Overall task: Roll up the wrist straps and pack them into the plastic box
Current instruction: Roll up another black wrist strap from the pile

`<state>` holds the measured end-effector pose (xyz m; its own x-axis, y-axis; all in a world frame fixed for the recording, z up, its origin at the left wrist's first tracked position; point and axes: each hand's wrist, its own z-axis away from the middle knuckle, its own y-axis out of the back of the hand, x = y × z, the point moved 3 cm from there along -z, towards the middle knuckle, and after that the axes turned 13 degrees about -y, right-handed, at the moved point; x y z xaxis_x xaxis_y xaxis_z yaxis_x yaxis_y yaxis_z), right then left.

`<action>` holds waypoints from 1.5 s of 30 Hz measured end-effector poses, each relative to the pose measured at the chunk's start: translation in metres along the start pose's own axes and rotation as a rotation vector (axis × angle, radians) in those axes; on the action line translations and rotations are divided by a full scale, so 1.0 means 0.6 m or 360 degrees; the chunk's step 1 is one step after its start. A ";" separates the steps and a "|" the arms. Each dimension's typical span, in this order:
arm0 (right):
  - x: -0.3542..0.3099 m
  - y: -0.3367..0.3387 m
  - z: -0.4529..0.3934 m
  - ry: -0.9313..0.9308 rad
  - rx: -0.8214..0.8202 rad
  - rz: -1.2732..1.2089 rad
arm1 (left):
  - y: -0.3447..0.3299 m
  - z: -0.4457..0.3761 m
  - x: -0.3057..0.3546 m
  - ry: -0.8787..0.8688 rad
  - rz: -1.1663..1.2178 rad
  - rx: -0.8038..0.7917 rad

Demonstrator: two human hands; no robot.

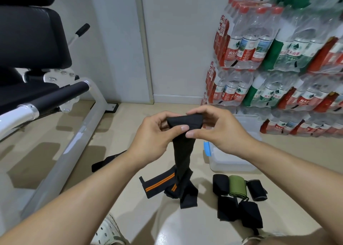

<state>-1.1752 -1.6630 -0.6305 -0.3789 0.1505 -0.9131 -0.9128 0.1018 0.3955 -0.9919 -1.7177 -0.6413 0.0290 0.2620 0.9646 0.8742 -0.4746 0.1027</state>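
The black wrist strap (182,150) hangs lengthwise, its long axis near vertical, from a started roll held at chest height; its lower end trails onto the floor (130,118) among a loose heap with orange stripes (160,184). The left hand (157,131) grips the roll's left end, thumb in front and fingers (163,115) curled behind. The right hand (217,127) pinches the right end the same way, so both hands sit level, either side of the roll, with the tail dropping straight below between them. Rolling on probably means turning the top over toward the tail while the slack feeds up from the floor.

The plastic box (232,166) stands just beyond and under the right forearm, nearer the right hand, its blue latch (207,149) facing left. Five finished rolls (239,198), one of them green, lie on the floor in front of it. Another flat strap (105,161) lies left of the heap. A gym machine frame (81,133) bounds the left side, stacked water-bottle packs (278,59) the right; open floor remains between.
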 end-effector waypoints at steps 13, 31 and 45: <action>-0.004 -0.003 0.000 0.0012 0.0040 -0.0406 | -0.003 0.007 0.009 0.0131 0.0165 -0.0154; 0.007 -0.015 -0.002 0.0109 -0.0199 0.0016 | 0.003 0.002 -0.002 0.0132 0.0076 -0.0014; 0.001 -0.009 -0.001 0.0280 0.0083 0.0050 | -0.015 0.005 0.007 0.0243 0.0215 -0.0084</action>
<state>-1.1703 -1.6639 -0.6335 -0.4323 -0.0197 -0.9015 -0.8926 0.1514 0.4247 -0.9981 -1.7098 -0.6390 0.0671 0.0644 0.9957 0.8404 -0.5415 -0.0216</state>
